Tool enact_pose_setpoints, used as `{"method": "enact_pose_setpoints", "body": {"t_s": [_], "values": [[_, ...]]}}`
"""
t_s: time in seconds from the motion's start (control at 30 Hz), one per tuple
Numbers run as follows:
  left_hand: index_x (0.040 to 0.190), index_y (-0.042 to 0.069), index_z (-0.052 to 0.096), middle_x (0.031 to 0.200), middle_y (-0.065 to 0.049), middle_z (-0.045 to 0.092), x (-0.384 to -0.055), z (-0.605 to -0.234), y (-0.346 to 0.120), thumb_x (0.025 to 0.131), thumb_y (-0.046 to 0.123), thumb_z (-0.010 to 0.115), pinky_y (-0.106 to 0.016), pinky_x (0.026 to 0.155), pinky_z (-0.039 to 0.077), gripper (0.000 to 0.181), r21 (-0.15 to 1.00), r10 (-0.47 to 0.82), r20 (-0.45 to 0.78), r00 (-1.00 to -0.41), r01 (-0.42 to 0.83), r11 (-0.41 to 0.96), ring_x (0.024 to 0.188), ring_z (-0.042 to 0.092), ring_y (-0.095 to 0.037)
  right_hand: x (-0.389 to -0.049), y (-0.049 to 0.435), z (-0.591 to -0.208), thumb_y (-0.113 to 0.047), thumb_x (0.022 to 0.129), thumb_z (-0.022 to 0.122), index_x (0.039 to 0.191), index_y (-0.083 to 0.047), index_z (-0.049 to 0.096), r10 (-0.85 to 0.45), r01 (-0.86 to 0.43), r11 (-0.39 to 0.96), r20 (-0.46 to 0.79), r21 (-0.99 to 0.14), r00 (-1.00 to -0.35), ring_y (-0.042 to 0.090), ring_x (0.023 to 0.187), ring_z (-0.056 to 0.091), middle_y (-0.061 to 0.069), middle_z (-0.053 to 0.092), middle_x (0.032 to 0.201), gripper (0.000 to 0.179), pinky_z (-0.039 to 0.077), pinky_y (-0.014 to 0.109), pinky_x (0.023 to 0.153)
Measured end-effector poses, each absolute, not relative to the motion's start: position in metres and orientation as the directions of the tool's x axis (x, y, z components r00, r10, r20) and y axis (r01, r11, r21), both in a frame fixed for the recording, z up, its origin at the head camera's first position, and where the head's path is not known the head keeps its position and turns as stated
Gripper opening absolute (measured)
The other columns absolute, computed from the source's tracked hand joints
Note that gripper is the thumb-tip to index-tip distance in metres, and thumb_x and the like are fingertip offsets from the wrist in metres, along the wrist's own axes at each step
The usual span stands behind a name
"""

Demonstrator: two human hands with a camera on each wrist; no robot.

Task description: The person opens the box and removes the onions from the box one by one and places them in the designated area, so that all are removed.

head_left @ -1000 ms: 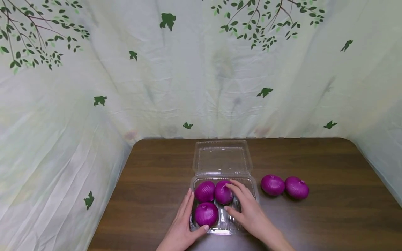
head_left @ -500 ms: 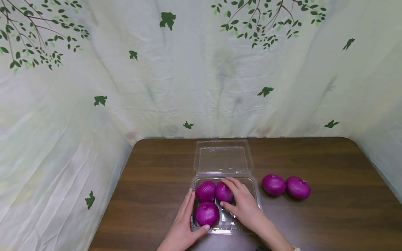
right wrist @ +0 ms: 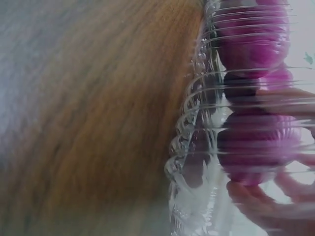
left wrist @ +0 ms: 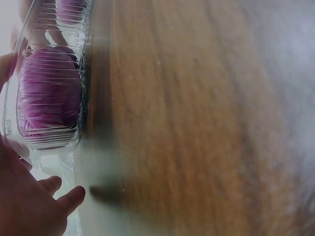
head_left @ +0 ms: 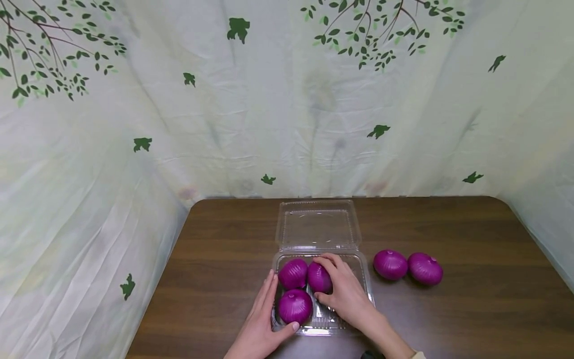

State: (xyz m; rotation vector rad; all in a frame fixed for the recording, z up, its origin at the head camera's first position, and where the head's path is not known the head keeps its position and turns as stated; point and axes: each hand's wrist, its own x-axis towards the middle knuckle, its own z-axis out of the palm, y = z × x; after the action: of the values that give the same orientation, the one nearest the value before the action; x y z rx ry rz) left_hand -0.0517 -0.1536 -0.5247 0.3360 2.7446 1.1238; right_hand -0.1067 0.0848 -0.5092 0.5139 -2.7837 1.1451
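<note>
A clear plastic clamshell container (head_left: 323, 319) sits on the table with its lid laid back, three red onions in its base. My right hand (head_left: 347, 299) curls its fingers and thumb around the back right onion (head_left: 318, 278); the right wrist view shows this onion (right wrist: 258, 145) through the ribbed wall. Along the container's left side lies my left hand (head_left: 260, 321), fingers straight, thumb by the front rim near the front left onion (head_left: 295, 306). The back left onion (head_left: 293, 273) touches its neighbours. In the left wrist view an onion (left wrist: 49, 91) shows behind the clear wall.
Two more red onions, a nearer-in one (head_left: 390, 265) and an outer one (head_left: 425, 269), lie side by side right of the container. The open lid (head_left: 318, 227) reaches toward the back edge of the brown wooden table (head_left: 215, 259). A leaf-print curtain (head_left: 287, 99) hangs behind.
My right hand has shifted slightly left and its fingers have closed more around the back right onion. The left hand and the other onions stay about where they were.
</note>
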Motion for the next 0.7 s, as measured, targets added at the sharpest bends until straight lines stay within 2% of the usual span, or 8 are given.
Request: {"method": "enact_pose_setpoints", "body": {"t_s": [0.37,0.7], "values": [[0.160,0.024,0.008,0.165,0.003,0.003,-0.050,-0.527,-0.153,0.080,0.062,0.070,-0.065,0.105,0.032,0.108,0.703,0.262,-0.016,-0.965,0.175,0.689,0.147,0.015,-0.032,-0.099,0.092,-0.503,-0.017,0.066,0.090,0.136,-0.019,0.055,-0.254,-0.341,0.657,0.228,-0.672,-0.940,0.023,0.123,0.049,0.000,0.050,0.141,0.078,0.047,0.044,0.098],[0.160,0.024,0.008,0.165,0.004,0.004,-0.050,-0.524,-0.153,0.080,0.062,0.071,-0.066,0.105,0.029,0.108,0.704,0.263,-0.009,-0.965,0.181,0.687,0.148,0.012,-0.031,-0.090,0.102,-0.501,-0.014,0.064,0.091,0.131,-0.013,0.053,-0.218,-0.372,0.584,0.302,-0.722,-0.928,0.016,0.121,0.050,0.000,0.053,0.132,0.077,0.046,0.041,0.101]]}}
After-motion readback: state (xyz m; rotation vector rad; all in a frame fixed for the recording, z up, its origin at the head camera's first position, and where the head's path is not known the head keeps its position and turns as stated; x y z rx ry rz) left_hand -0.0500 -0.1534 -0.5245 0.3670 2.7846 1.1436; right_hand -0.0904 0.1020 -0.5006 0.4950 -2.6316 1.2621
